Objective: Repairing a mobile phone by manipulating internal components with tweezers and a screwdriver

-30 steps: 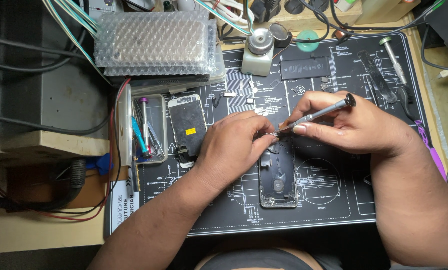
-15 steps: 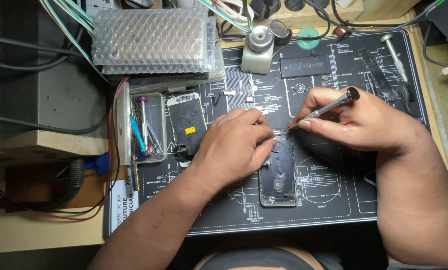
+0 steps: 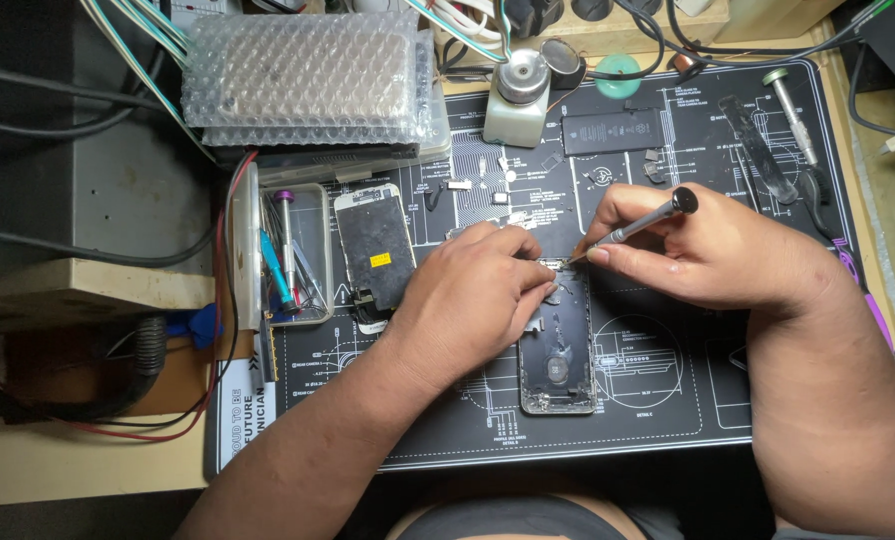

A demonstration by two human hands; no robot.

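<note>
Right now my left hand (image 3: 473, 295) lies over the upper part of the opened phone body (image 3: 558, 350), fingers curled and pressed together, their tips bearing down on its top edge. My right hand (image 3: 698, 250) pinches a slim grey screwdriver (image 3: 633, 228) between thumb and forefinger, the other fingers folded beneath; its tip meets the phone's top edge just beside my left fingertips. The phone lies lengthwise in the middle of the black repair mat (image 3: 668, 400), its dark inside facing up.

At the mat's left edge sits a clear plastic tray (image 3: 293, 255) holding a tool with a purple cap, a blue-handled tool and a few thin metal ones. Just beside it lies a detached phone screen (image 3: 376, 250), back up, with a small yellow sticker on it. Behind the tray a bubble-wrap packet (image 3: 303, 75) rests on a clear box. A flat black battery (image 3: 618, 130) with a pale label lies near the mat's top edge, next to a white pump bottle (image 3: 518, 95). A white strip with black lettering sticks out under the mat's lower left corner.
</note>
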